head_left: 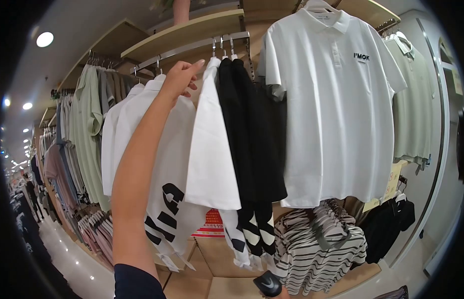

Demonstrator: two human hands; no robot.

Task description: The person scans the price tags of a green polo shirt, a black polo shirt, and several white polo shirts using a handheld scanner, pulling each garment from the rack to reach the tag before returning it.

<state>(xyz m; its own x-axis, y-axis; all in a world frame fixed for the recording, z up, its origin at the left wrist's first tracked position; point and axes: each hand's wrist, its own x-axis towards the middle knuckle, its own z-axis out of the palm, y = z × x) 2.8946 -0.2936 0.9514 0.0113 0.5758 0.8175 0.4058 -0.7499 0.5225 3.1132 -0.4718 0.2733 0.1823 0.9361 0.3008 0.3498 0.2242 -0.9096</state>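
My left hand (183,79) is raised at the hanging rail (189,50), its fingers apart and slightly bent, with nothing visible in them. It is between white shirts (137,112) on the left and a white garment (212,149) on the right. Black garments (252,134) hang beside that white one. Bold black lettering (164,212) marks a white garment below my forearm. At the bottom edge, a dark object with a pale swoosh mark (268,284) shows next to a sliver of skin, perhaps my right hand (283,294); its fingers are hidden.
A large white polo shirt (336,109) hangs facing out on the right. Striped shirts (321,249) and a black shirt (389,229) hang below it. A wooden shelf (187,31) juts out above the rail. Green shirts (87,129) line the left, beside an aisle (77,264).
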